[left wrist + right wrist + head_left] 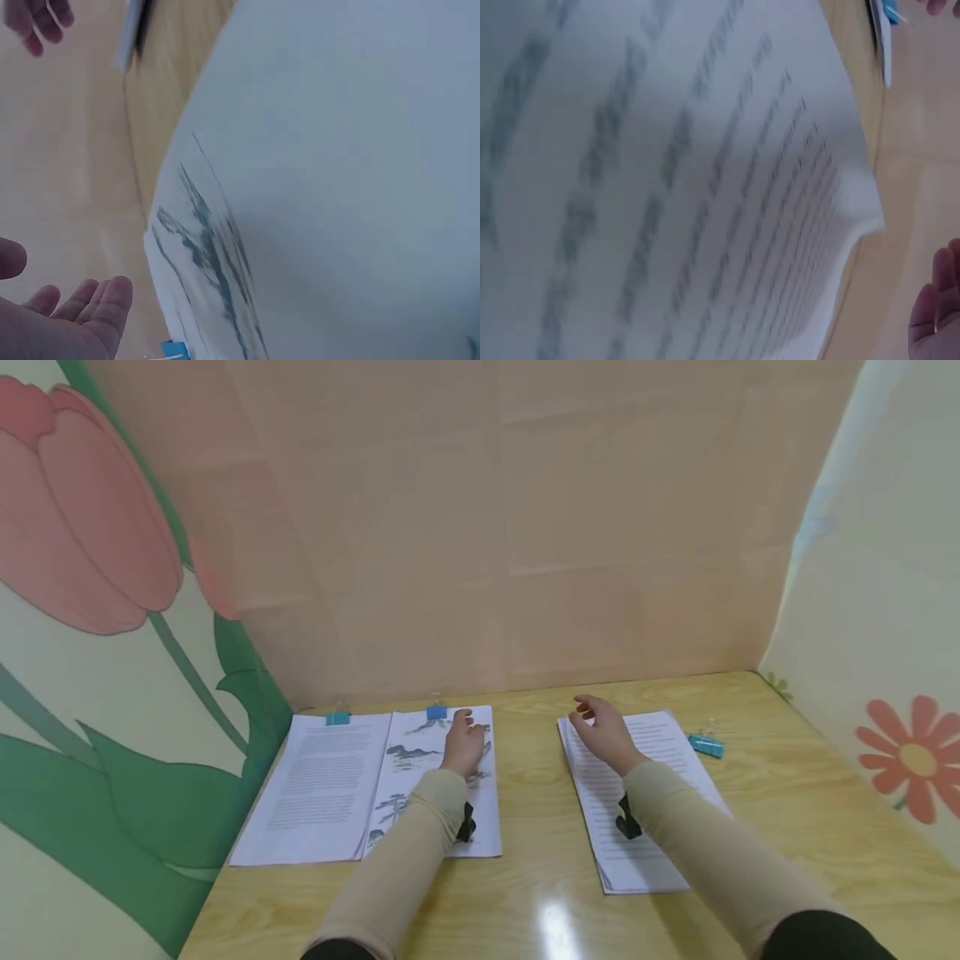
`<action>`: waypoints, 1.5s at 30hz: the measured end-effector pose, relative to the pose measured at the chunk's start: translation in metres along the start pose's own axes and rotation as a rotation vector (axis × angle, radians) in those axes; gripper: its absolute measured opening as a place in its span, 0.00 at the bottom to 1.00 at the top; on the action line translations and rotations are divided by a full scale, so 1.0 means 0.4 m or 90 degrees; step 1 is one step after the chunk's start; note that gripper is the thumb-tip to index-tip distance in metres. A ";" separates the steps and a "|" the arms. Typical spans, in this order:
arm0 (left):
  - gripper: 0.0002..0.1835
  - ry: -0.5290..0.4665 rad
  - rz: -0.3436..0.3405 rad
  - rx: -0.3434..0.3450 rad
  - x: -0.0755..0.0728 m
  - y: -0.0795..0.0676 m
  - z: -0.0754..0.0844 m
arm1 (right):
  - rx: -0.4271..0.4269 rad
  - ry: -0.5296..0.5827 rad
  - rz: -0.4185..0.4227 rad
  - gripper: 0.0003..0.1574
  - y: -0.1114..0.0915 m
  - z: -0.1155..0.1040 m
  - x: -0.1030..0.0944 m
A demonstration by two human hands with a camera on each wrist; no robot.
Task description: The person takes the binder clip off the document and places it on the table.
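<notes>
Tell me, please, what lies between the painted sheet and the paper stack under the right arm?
Only bare tabletop lies between the painted sheet and the paper stack; the head view shows this.

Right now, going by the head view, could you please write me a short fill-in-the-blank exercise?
The ____ hand overlaps the landscape print.
Along the top edges of that print and the text pages beside it sit ____ clips in all.
The loose clip lies to the ____ of the lined stack.
The right hand grips ____.

Missing words: left; two; right; nothing.
</notes>
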State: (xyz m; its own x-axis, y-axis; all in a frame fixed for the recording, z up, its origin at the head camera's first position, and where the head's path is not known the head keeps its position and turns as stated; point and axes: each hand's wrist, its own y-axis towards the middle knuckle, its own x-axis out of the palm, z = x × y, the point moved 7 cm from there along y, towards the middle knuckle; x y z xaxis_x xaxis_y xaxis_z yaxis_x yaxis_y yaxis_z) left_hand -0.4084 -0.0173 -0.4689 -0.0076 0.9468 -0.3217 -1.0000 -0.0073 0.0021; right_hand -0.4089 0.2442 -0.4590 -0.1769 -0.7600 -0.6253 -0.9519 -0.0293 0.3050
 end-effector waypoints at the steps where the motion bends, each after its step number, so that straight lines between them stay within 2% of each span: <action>1: 0.27 0.006 0.002 0.000 -0.003 0.000 -0.004 | -0.003 0.000 -0.014 0.28 -0.002 -0.005 0.013; 7: 0.27 0.035 0.010 -0.014 -0.025 -0.001 -0.039 | -0.001 -0.005 -0.092 0.30 -0.022 -0.028 0.085; 12: 0.29 0.063 0.011 -0.027 -0.057 -0.007 -0.061 | 0.024 -0.015 -0.138 0.30 -0.033 -0.045 0.130; 22: 0.27 0.115 0.034 -0.047 -0.136 -0.015 -0.088 | 0.060 -0.007 -0.185 0.29 -0.038 -0.081 0.179; 27: 0.26 0.131 0.047 -0.054 -0.161 -0.009 -0.111 | 0.063 0.004 -0.191 0.28 -0.042 -0.097 0.205; 32: 0.26 0.130 0.061 -0.076 -0.176 -0.010 -0.128 | 0.090 0.009 -0.208 0.28 -0.052 -0.109 0.234; 35: 0.27 0.126 0.062 -0.084 -0.184 -0.015 -0.131 | 0.108 0.040 -0.218 0.28 -0.061 -0.119 0.253; 38: 0.27 0.127 0.053 -0.097 -0.193 -0.019 -0.135 | 0.140 0.101 -0.234 0.28 -0.069 -0.126 0.273; 41: 0.28 0.147 0.050 -0.113 -0.207 -0.024 -0.138 | 0.180 0.159 -0.250 0.28 -0.073 -0.133 0.289; 45: 0.30 0.194 0.050 -0.134 -0.231 -0.031 -0.148 | 0.236 0.186 -0.245 0.28 -0.074 -0.145 0.310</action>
State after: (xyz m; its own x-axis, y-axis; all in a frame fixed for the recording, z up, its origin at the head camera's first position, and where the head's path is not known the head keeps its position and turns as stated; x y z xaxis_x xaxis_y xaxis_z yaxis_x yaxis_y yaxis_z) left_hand -0.3954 -0.1238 -0.4951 -0.0526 0.8015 -0.5957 -0.9741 -0.1727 -0.1463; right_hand -0.3882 0.1132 -0.5039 0.2234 -0.8877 -0.4025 -0.9668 -0.1492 -0.2075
